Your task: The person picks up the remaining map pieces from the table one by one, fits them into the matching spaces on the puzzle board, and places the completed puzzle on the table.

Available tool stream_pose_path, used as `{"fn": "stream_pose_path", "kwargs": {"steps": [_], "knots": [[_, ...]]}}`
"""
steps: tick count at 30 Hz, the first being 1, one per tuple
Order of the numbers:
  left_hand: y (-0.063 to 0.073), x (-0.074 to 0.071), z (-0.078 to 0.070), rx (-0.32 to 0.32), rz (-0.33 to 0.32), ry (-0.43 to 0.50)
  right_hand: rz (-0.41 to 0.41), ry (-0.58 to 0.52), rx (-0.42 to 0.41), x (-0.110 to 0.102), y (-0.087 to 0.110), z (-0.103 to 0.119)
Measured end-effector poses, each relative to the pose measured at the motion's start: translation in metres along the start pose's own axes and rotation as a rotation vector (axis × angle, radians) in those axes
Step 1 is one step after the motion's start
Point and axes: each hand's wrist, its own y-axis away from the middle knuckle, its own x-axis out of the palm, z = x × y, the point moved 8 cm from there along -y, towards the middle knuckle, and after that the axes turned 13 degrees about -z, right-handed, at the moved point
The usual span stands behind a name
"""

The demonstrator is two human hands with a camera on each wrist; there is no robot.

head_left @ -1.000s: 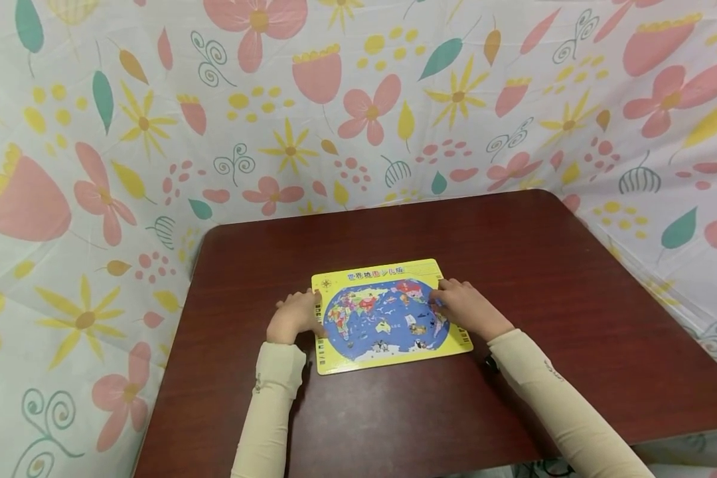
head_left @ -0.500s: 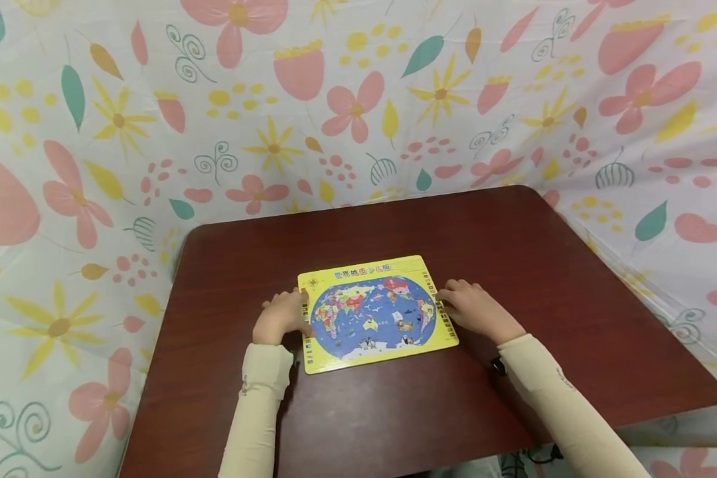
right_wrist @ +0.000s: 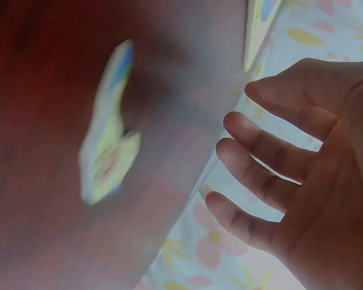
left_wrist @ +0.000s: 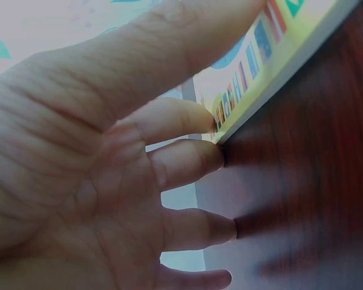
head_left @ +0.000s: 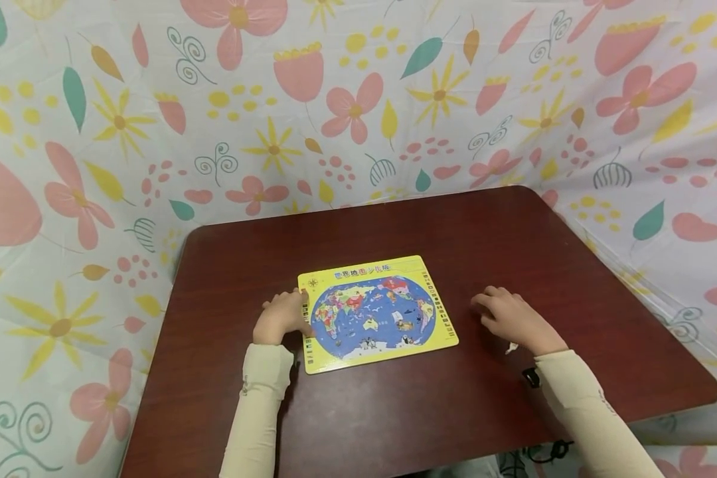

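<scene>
A yellow-bordered world map board [head_left: 370, 318] lies flat on the brown table. At its left edge is my left hand [head_left: 282, 317], the thumb [left_wrist: 187, 42] over the border and the index and middle fingertips right at the rim. My right hand [head_left: 516, 320] hovers over the table to the right of the board, holding nothing. In the right wrist view its fingers [right_wrist: 257, 166] are spread and slightly bent. Near it is a small, irregular yellow and blue piece [right_wrist: 112, 130], blurred, with a knob-like bump. Only a pale bit of this piece [head_left: 512, 347] shows under the hand in the head view.
The dark brown table [head_left: 382, 411] has rounded corners. A flower-print cloth [head_left: 358, 99] hangs behind it and along both sides. Black cables [head_left: 550, 453] show below the front edge, at the right.
My right hand has left the board's right edge and moved right, away from it. A small pale piece now shows under it. The left hand stays on the left edge; the view has shifted slightly.
</scene>
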Motion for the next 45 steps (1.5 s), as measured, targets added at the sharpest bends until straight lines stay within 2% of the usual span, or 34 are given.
{"fn": "stream_pose_path", "kwargs": {"steps": [12,19,30,45], "knots": [[0.002,-0.002,-0.003,0.01,0.005,0.004,0.105,0.043,0.151,-0.005,0.04,-0.023],[0.002,-0.004,-0.001,0.011,0.006,0.003,0.109,0.045,0.208,-0.01,0.055,-0.031],[0.0,-0.002,-0.002,0.021,0.001,0.006,0.124,0.047,0.231,-0.009,0.063,-0.038],[0.001,-0.003,-0.001,0.009,0.001,0.023,0.136,0.026,0.21,-0.008,0.058,-0.034]]}}
